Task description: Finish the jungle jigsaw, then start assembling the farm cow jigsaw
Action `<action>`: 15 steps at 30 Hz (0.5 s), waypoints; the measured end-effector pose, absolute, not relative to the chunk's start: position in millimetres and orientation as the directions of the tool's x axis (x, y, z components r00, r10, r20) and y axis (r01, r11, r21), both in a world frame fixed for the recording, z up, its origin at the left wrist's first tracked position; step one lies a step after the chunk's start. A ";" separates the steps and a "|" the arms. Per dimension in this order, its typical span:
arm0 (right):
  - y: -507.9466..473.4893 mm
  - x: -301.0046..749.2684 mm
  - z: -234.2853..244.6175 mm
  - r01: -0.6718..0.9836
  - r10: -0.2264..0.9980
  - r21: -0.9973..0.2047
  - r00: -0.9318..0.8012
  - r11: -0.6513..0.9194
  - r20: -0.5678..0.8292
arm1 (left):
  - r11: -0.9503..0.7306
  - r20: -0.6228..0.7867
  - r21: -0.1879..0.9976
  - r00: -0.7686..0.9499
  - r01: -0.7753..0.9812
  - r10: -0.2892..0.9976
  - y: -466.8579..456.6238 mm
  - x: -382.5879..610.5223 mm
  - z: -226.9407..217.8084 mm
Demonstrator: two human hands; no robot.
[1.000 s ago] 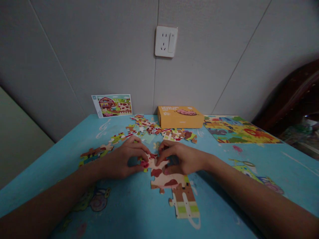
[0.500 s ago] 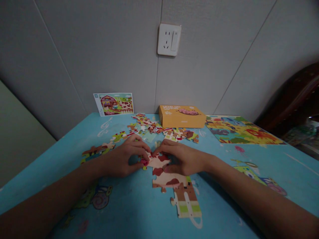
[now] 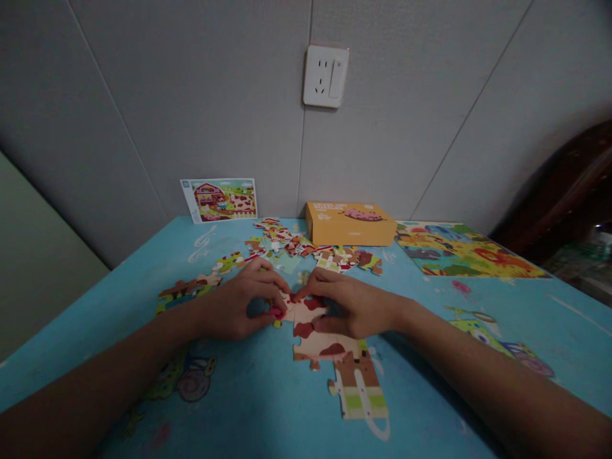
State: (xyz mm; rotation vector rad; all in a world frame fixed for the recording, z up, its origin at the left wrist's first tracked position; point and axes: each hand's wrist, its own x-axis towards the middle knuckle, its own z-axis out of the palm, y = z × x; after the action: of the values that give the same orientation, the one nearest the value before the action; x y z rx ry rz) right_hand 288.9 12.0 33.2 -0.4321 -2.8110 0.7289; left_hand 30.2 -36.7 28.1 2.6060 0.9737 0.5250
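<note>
A joined strip of jigsaw pieces with a brown-spotted cow pattern lies on the blue table in front of me. My left hand pinches a small jigsaw piece with pink on it, at the strip's upper left end; the fingers partly cover it. My right hand has its thumb and fingers curled on the strip's upper part, fingertips close to those of my left hand. Whether the pinched piece is locked into the strip, I cannot tell. Lower down, the strip shows brown, white and green.
Behind my hands lies a heap of loose jigsaw pieces. More joined pieces are left of my left hand. A picture card leans on the wall, beside an orange puzzle box. A colourful finished puzzle lies at the right.
</note>
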 end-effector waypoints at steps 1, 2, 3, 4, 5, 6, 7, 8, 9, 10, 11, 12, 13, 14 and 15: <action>11.5 288.7 33.8 0.231 0.331 -0.500 -0.936 0.835 0.120 | -0.722 0.227 0.406 0.703 0.561 0.674 -36.5 30.2 28.1; 10.9 288.6 34.4 0.237 0.335 -0.498 -0.935 0.834 0.116 | -0.721 0.228 0.407 0.702 0.561 0.675 -36.3 30.2 28.1; 10.4 288.4 35.0 0.247 0.344 -0.496 -0.932 0.833 0.112 | -0.719 0.229 0.408 0.699 0.563 0.678 -36.2 30.2 28.1; 9.9 288.3 35.3 0.261 0.358 -0.494 -0.927 0.829 0.110 | -0.718 0.234 0.410 0.696 0.562 0.679 -36.2 30.3 28.2; 9.6 288.2 35.5 0.276 0.375 -0.495 -0.921 0.824 0.110 | -0.718 0.236 0.411 0.696 0.561 0.679 -36.4 30.4 28.3; 9.4 288.1 35.4 0.289 0.391 -0.499 -0.914 0.817 0.111 | -0.718 0.237 0.412 0.694 0.561 0.679 -36.6 30.4 28.4; 9.4 287.9 35.0 0.296 0.402 -0.500 -0.908 0.814 0.117 | -0.716 0.237 0.412 0.693 0.563 0.681 -36.9 30.5 28.5; 9.6 287.7 34.4 0.294 0.402 -0.497 -0.907 0.816 0.123 | -0.715 0.236 0.410 0.692 0.566 0.683 -37.2 30.5 28.5; 9.9 287.5 33.6 0.287 0.392 -0.487 -0.911 0.825 0.127 | -0.714 0.235 0.406 0.690 0.570 0.685 -37.5 30.4 28.5; 10.1 287.2 32.7 0.277 0.375 -0.471 -0.918 0.838 0.128 | -0.713 0.233 0.403 0.690 0.574 0.686 -37.8 30.2 28.5; 10.3 286.9 31.9 0.267 0.359 -0.454 -0.925 0.850 0.128 | -0.713 0.231 0.400 0.689 0.577 0.687 -38.1 30.0 28.3; 10.5 286.6 31.2 0.263 0.349 -0.441 -0.928 0.858 0.127 | -0.713 0.231 0.399 0.690 0.576 0.686 -38.4 29.7 28.1; 10.5 286.4 30.7 0.265 0.351 -0.436 -0.928 0.860 0.127 | -0.714 0.232 0.400 0.690 0.575 0.686 -38.6 29.4 27.9; 10.3 286.3 30.5 0.271 0.361 -0.440 -0.923 0.856 0.132 | -0.714 0.233 0.401 0.690 0.575 0.686 -38.8 29.2 27.6; 10.1 286.2 30.4 0.275 0.373 -0.451 -0.917 0.849 0.142 | -0.712 0.233 0.403 0.688 0.575 0.687 -38.9 29.1 27.3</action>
State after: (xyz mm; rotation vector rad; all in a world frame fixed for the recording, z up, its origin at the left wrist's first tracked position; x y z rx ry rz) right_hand 286.2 10.1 30.4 -0.4979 -2.8015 0.6341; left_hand 29.1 -38.9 27.3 2.6027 0.9999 0.5349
